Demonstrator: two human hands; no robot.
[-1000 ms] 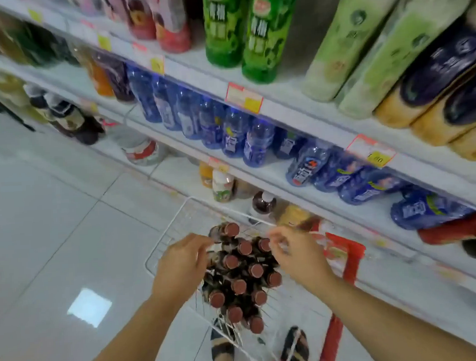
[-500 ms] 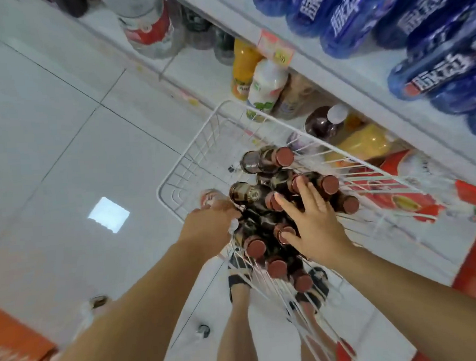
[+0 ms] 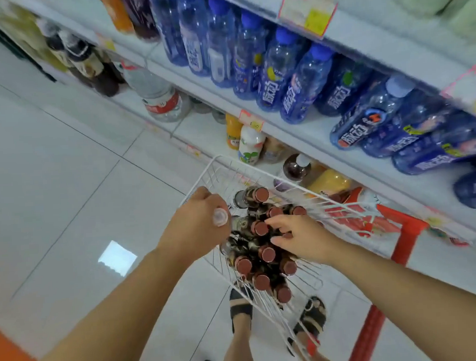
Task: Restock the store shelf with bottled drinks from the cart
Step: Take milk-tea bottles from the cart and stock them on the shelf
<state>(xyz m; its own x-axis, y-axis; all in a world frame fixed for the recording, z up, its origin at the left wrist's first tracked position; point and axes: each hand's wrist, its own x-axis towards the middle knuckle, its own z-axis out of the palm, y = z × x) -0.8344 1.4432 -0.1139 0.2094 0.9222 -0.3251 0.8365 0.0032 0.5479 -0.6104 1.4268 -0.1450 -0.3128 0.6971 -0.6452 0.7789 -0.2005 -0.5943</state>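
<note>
The left hand (image 3: 198,226) has its fingers clenched round a pale-capped bottle (image 3: 220,217); only the cap shows past the fist, facing up. Just to the right of it, the right hand (image 3: 303,239) reaches down with bent, spread fingers (image 3: 273,220) onto the brown-capped bottles (image 3: 267,254), the forefinger tip beside one cap. Whether these fingers have closed on a bottle cannot be told. The dark bottles stand packed together directly under and between both hands, inside the white wire cart basket (image 3: 223,175), whose rim passes under the left fist. Beyond the fingertips, past the basket's far rim, an orange juice bottle (image 3: 233,131) and a white bottle (image 3: 250,148) stand on the lowest shelf. Higher still, blue drink bottles (image 3: 281,78) line the store shelf (image 3: 298,134). Right of the right wrist runs the red cart frame (image 3: 404,240). Below both wrists, sandalled feet (image 3: 240,304) stand on the tiled floor (image 3: 65,175).
</note>
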